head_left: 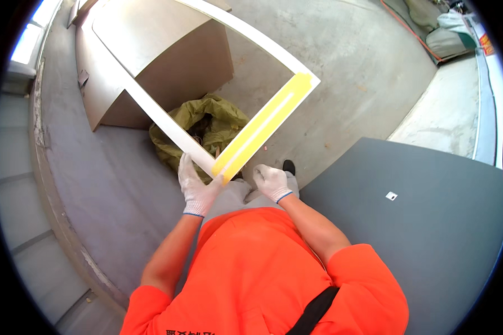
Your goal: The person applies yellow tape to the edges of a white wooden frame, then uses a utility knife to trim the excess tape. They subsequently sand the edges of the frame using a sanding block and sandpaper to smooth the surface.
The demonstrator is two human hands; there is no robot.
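Note:
A white rectangular frame (165, 120) stretches away from me, its far end cut off by the top of the view. Along its near side runs a wide yellow strip (240, 156) with a thin white line down the middle. My left hand (198, 187), in a white knit glove, grips the near corner with the thumb on the yellow end. To the right of that corner, just off the frame, my right hand (272, 183) is gloved too. Its fingers are curled closed, and whatever may be inside them is hidden.
A yellow-green woven sack (165, 146) with scraps in it sits open under the frame. Beige panels (151, 33) stand behind it at the far left. On my right lies a large dark grey board (413, 223) with a small white tag (392, 196). Bags (447, 39) are heaped at the far right.

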